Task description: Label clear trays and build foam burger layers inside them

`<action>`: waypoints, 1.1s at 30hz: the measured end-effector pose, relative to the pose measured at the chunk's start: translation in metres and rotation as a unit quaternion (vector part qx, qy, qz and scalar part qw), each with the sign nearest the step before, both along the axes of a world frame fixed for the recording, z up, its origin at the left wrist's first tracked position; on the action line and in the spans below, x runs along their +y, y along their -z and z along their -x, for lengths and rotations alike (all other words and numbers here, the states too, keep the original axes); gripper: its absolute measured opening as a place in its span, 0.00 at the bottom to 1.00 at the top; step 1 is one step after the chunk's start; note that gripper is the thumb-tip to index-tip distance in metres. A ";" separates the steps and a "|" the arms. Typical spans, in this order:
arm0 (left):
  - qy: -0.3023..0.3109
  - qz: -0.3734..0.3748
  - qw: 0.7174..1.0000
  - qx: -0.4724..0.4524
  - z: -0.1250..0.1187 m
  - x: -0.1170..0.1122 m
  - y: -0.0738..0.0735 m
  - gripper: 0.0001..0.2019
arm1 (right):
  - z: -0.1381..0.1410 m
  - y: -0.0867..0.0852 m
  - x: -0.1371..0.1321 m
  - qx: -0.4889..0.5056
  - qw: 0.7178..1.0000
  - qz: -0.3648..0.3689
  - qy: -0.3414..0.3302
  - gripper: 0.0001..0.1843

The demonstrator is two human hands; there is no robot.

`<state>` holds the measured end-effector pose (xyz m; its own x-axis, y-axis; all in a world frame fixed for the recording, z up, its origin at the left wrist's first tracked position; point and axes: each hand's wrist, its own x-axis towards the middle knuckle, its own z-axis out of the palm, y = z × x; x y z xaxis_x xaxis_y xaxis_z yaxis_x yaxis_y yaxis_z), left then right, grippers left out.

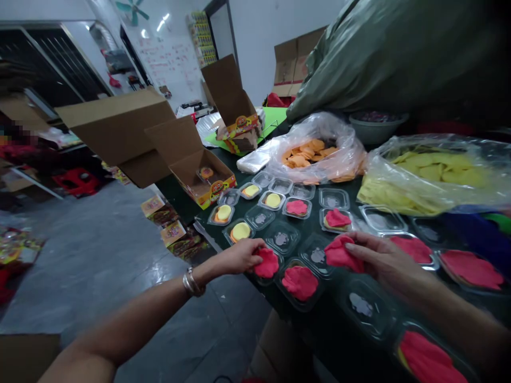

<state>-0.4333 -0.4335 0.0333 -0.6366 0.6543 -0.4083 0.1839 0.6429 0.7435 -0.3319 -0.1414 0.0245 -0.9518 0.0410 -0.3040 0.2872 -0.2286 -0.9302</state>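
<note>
My left hand (242, 256), with bangles at the wrist, has its fingers closed on the edge of a red wavy-edged soft slice (267, 264), which lies over a small clear plastic tub. My right hand (385, 260) pinches a folded red soft slice (341, 254), or a few together, above the tubs. Between the hands, nearer to me, sits a tub with another red slice (299, 283). Farther back, tubs hold yellow round pieces (241, 231) over orange ones. More red slices (471, 269) lie in tubs at the right.
A bag of orange pieces (311, 153) and a bag of yellow-green slices (439, 166) stand behind the tubs. An open cardboard display box (195, 178) sits at the table's left edge. A large green sack (383, 58) looms at the back right. Printed boxes (175, 231) stand below the edge.
</note>
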 end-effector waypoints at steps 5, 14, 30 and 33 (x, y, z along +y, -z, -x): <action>0.086 0.079 0.963 0.243 -0.005 -0.007 0.011 0.12 | -0.003 0.001 -0.012 0.018 0.994 -0.081 -0.076 0.21; -0.113 -0.120 0.985 0.059 -0.002 -0.006 -0.018 0.14 | 0.017 -0.009 -0.056 0.044 0.983 0.008 -0.177 0.18; -0.212 -0.123 0.966 0.085 0.074 -0.063 -0.018 0.09 | 0.155 -0.001 -0.164 0.185 0.942 -0.225 -0.167 0.07; -0.175 -0.033 0.976 0.124 0.077 -0.071 0.003 0.08 | 0.161 0.014 -0.173 0.192 0.902 -0.344 -0.177 0.03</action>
<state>-0.5099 -0.5041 0.0301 -0.8998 0.3981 -0.1788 0.1399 0.6514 0.7458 -0.4934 -0.3149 0.0105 -0.9718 -0.2336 0.0326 -0.1453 0.4837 -0.8631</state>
